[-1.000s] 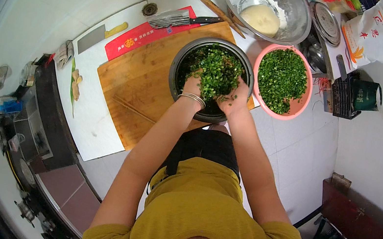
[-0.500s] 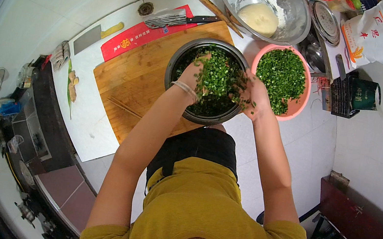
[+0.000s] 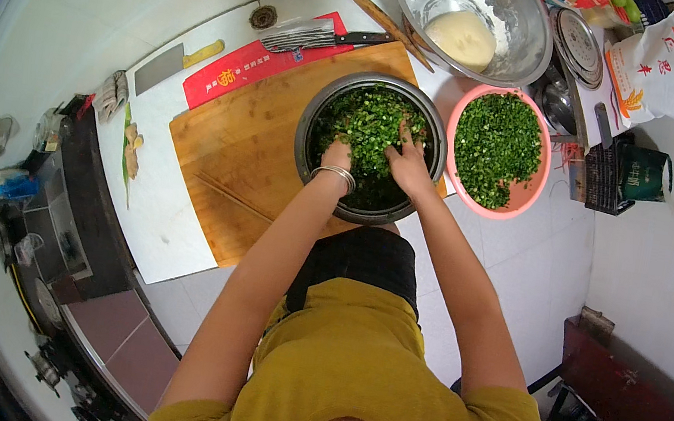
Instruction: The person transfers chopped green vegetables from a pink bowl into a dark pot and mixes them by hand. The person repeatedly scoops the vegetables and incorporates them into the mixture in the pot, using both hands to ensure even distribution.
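Observation:
Both hands are inside a dark metal pot (image 3: 305,138) that stands at the right edge of a wooden cutting board (image 3: 234,143). Chopped green chives (image 3: 371,128) are heaped in the pot. My left hand (image 3: 337,156), below a bracelet on the wrist, reaches into the left side of the heap, and the greens hide its fingertips. On the right side, my right hand (image 3: 410,167) rests against the chives with fingers and thumb apart. More chopped chives (image 3: 497,143) fill most of a pink basin (image 3: 523,202) just right of the pot.
Behind the pot, a large steel bowl (image 3: 522,51) holds pale dough (image 3: 460,39). A black-handled knife (image 3: 361,38) and a yellow-handled cleaver (image 3: 162,69) lie by a red strip (image 3: 226,76). Chopsticks (image 3: 230,195) rest on the board; ginger (image 3: 132,147) lies at left. A white bag (image 3: 663,72) stands far right.
The lifted chives are back down in the pot. My right hand has moved from the pot's right rim inward to the heap, and my left hand has sunk lower into the greens.

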`<control>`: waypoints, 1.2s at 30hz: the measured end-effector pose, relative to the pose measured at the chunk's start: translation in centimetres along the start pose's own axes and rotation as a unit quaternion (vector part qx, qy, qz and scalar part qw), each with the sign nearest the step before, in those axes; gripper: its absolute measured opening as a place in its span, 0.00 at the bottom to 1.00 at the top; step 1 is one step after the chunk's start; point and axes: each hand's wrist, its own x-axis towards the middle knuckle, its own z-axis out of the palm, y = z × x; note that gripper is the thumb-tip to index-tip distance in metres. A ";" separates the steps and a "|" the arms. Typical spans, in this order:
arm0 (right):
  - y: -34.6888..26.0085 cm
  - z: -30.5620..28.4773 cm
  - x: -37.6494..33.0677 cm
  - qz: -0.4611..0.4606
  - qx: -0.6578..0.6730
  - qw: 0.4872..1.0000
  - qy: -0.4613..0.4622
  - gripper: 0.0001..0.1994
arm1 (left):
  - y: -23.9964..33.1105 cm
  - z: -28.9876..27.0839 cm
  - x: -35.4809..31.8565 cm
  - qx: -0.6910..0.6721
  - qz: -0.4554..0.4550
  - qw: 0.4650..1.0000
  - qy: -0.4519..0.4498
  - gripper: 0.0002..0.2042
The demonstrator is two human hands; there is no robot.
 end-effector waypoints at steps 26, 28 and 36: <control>1.6 0.0 1.0 0.260 0.567 0.780 -0.053 0.12 | 3.1 -1.2 -6.7 -0.171 -0.040 0.983 -0.062 0.16; -0.7 -1.5 -0.9 0.226 0.595 0.768 -0.079 0.11 | 3.3 -1.4 -7.5 -0.135 -0.039 0.988 -0.064 0.16; -3.2 -2.9 -3.9 0.155 0.534 0.826 -0.098 0.16 | -1.3 -2.8 6.6 0.373 0.430 0.803 -0.177 0.11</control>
